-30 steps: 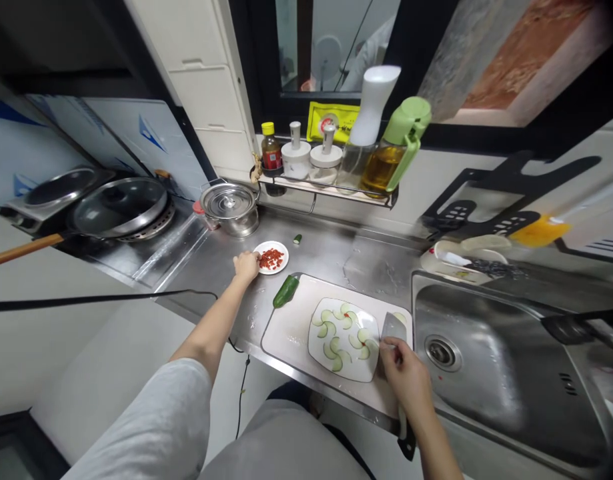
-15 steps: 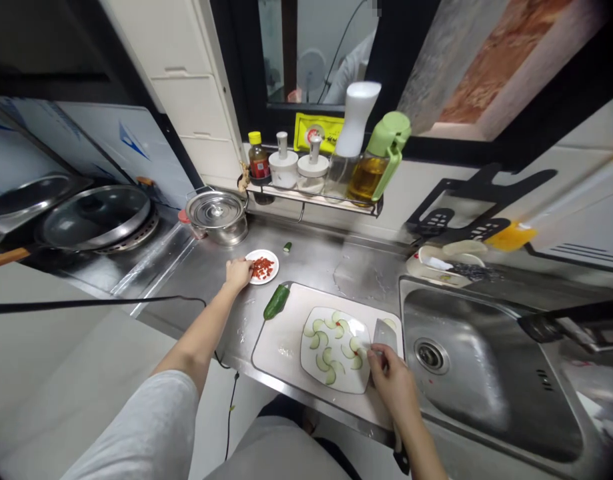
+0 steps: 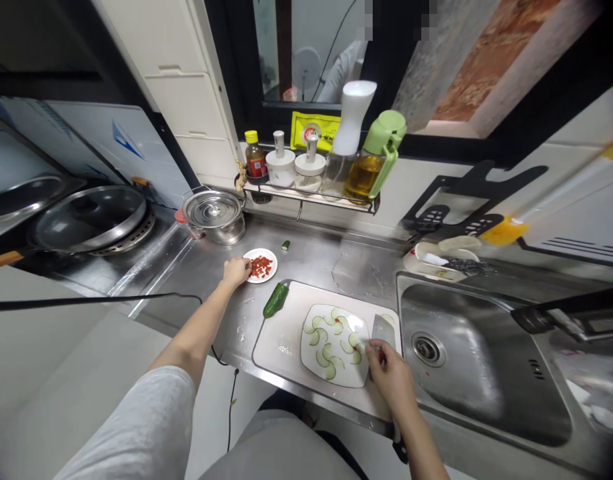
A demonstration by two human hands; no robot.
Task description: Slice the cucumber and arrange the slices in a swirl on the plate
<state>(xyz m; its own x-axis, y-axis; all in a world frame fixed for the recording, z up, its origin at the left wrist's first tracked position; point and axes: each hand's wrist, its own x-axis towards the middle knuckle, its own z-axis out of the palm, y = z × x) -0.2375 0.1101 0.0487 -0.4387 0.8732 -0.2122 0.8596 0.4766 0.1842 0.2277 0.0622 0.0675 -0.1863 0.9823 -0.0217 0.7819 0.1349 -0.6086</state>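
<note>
Beside red bits, left hand, by plate, right hand, each grip unclear, yellow packet lettering illegible

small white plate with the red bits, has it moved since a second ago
No, not visibly: the small white plate keeps its place on the counter below the left end of the wall shelf; only the camera view has shifted.

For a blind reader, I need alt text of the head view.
The left hand is at a dish of red bits; the right hand is by a plate of green slices and a knife on a board.
</note>
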